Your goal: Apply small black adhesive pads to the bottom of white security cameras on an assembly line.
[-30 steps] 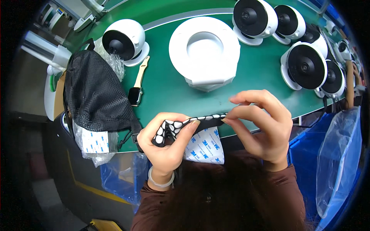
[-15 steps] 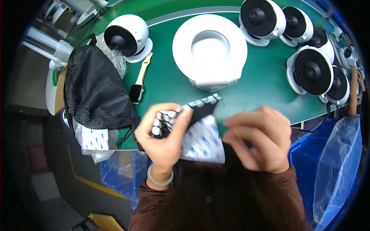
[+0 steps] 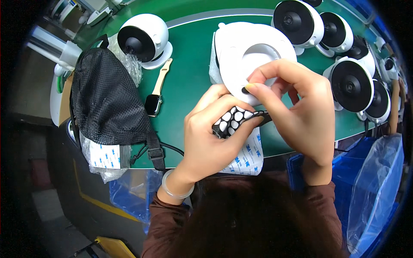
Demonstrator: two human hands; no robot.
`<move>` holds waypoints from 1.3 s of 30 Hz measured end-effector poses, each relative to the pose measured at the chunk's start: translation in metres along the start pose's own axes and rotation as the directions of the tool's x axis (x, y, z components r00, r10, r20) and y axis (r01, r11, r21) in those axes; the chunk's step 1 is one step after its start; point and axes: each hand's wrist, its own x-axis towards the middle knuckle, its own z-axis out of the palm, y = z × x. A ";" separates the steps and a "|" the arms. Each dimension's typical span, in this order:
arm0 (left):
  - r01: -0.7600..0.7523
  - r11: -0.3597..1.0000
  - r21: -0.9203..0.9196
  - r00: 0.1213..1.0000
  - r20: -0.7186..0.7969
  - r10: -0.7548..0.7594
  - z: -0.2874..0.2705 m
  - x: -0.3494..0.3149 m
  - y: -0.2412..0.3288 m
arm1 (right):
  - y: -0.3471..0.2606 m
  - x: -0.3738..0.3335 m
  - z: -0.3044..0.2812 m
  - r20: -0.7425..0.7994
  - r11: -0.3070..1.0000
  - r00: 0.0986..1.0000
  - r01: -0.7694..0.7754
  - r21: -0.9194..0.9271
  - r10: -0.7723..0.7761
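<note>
My left hand (image 3: 211, 133) is closed around a folded sheet of round adhesive pads (image 3: 235, 118), black with white circles. Its white backing with blue print (image 3: 249, 159) hangs below the fingers. The left knuckles come up against the lower edge of a white round camera housing (image 3: 234, 56), which has a wide circular recess. At that near edge my right hand (image 3: 297, 103) pinches thumb and forefinger at a small round black pad (image 3: 245, 90), touching the white surface. The right fingers cover part of the recess and rim.
Several white cameras with black faces (image 3: 350, 84) crowd the right side. Another camera (image 3: 144, 38), a watch with a beige strap (image 3: 152, 103) and a black mesh bag (image 3: 109, 99) stand to the left. Blue bins with clear liners (image 3: 374, 189) sit below the green table's (image 3: 185, 77) right edge.
Both hands have moved up to the white housing, which has shifted right and tilted. The right hand now presses a black pad at its near edge. The sheet moved right with my left hand.
</note>
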 end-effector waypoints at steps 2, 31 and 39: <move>-0.049 0.998 -0.030 0.999 -0.025 0.048 0.002 0.001 -0.004 | 0.000 -0.001 0.000 0.006 1.000 1.000 -0.021 0.009 0.021; -0.081 0.989 0.124 0.997 -0.002 0.082 -0.019 -0.015 0.014 | 0.000 -0.004 0.008 -0.253 0.980 0.964 -0.029 0.197 0.080; 0.119 0.965 -0.234 0.991 -0.026 -0.128 -0.029 -0.028 0.014 | -0.005 -0.041 -0.005 0.024 0.978 0.998 0.053 0.200 -0.059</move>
